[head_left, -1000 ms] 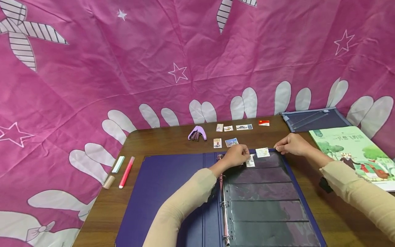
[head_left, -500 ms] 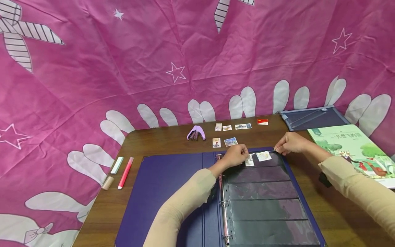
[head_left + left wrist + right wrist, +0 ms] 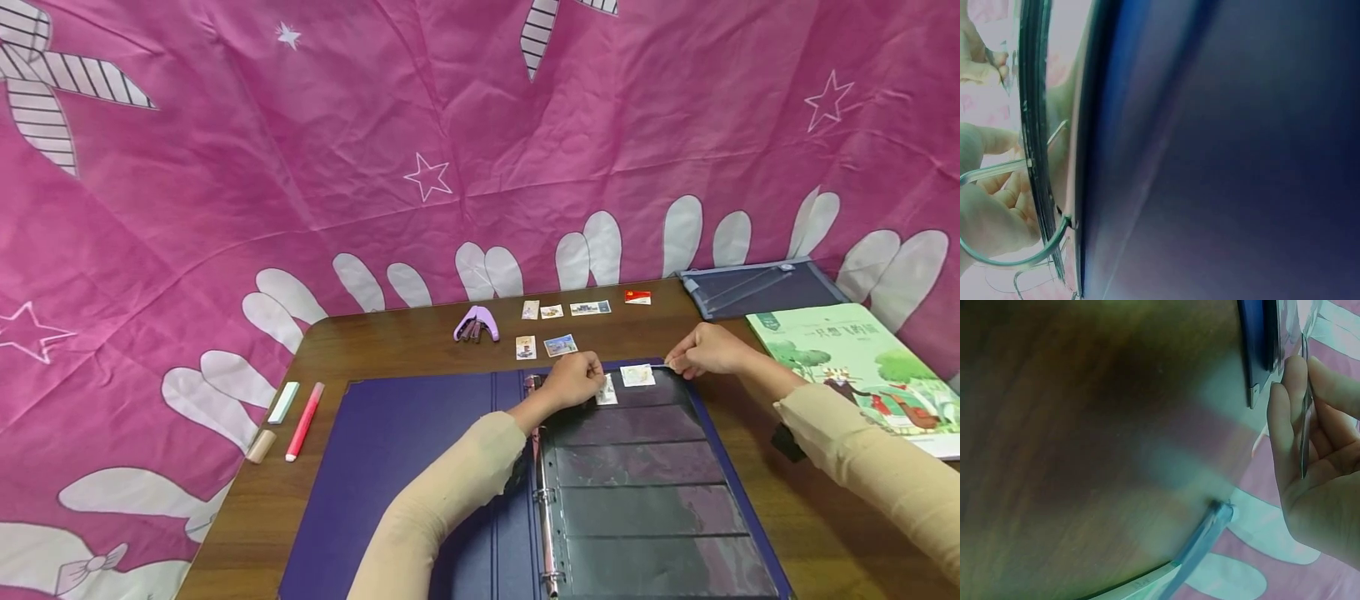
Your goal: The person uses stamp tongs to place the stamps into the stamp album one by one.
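My left hand pinches the top edge of the black stamp page, its fingers by a small pale stamp that they partly cover. Exactly what lies between those fingertips is hidden. A pair of thin metal tweezers is in my right hand, gripped between thumb and fingers. At the tweezers' tip, a second pale stamp overlaps the top pocket row. The page sits on the rings of an open dark blue binder.
Behind the binder lie several loose stamps and a purple clip-like tool. A green picture book and a zip pouch are at the right. A red marker lies left, near a pink cloth backdrop.
The stamp at the tweezers has come down from the page's top edge over the top pocket, and its tilt has levelled. My left hand stays nearly in place.
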A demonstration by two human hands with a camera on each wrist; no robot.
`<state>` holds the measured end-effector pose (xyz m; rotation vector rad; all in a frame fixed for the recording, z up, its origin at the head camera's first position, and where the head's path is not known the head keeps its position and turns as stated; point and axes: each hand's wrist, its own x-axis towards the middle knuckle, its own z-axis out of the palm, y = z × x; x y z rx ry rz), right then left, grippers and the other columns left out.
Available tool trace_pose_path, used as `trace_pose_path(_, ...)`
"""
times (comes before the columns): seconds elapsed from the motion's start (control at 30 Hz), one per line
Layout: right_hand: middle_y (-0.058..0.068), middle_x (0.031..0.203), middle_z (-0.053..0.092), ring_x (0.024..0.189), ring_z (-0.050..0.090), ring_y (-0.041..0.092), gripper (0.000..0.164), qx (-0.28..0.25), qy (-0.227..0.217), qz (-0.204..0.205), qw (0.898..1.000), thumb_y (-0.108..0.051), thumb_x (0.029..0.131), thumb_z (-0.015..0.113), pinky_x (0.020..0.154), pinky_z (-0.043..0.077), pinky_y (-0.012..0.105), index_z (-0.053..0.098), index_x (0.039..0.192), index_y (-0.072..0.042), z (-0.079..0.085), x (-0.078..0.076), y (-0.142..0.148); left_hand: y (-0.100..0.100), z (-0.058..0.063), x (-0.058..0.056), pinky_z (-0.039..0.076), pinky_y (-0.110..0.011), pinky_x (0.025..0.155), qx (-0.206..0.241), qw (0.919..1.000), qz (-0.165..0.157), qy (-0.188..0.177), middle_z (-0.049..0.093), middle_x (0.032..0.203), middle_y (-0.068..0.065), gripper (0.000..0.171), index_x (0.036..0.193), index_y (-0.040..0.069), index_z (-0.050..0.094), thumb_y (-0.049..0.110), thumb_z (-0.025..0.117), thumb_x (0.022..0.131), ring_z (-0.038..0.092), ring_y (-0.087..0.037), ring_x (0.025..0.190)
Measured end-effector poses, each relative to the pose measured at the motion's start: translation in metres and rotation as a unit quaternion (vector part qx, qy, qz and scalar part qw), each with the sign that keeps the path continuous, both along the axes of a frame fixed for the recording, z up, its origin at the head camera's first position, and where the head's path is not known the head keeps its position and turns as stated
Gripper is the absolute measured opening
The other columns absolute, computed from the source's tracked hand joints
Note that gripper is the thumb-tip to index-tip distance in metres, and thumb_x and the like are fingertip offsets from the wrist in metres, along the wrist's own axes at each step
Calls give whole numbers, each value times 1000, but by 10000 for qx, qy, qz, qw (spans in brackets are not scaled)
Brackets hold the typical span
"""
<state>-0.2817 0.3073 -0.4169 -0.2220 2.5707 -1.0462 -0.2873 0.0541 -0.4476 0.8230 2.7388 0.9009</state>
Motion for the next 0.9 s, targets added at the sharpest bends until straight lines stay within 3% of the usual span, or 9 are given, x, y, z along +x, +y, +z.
trace_pose_path(0.43,9,77,72,64,66,12,26,30,-319,198,9993,-9,81,64,65,56,33,68,96,12,0,-7,3,1,-1,-1,36,-12,61,-18,10000,66,63,59,70,3,8,80,10,62,14,59,86,47,-1,61)
trace_pose_path(0.67,10,73,71,62,65,13,23,221,-258,439,9985,-7,78,63,63,56,33,70,92,10,5,-12,3,3,0,-1,35,-12,61,-150,9996,121,203,58,68,5,9,79,10,62,15,59,85,47,-1,61)
trace_pose_path(0.9,6,72,70,59,64,10,20,550,-455,699,9950,-4,71,64,59,54,29,71,86,7,13,-23,-1,1,-3,-2,35,-11,61,207,9997,97,-24,55,69,4,7,79,9,62,12,59,84,45,-2,62)
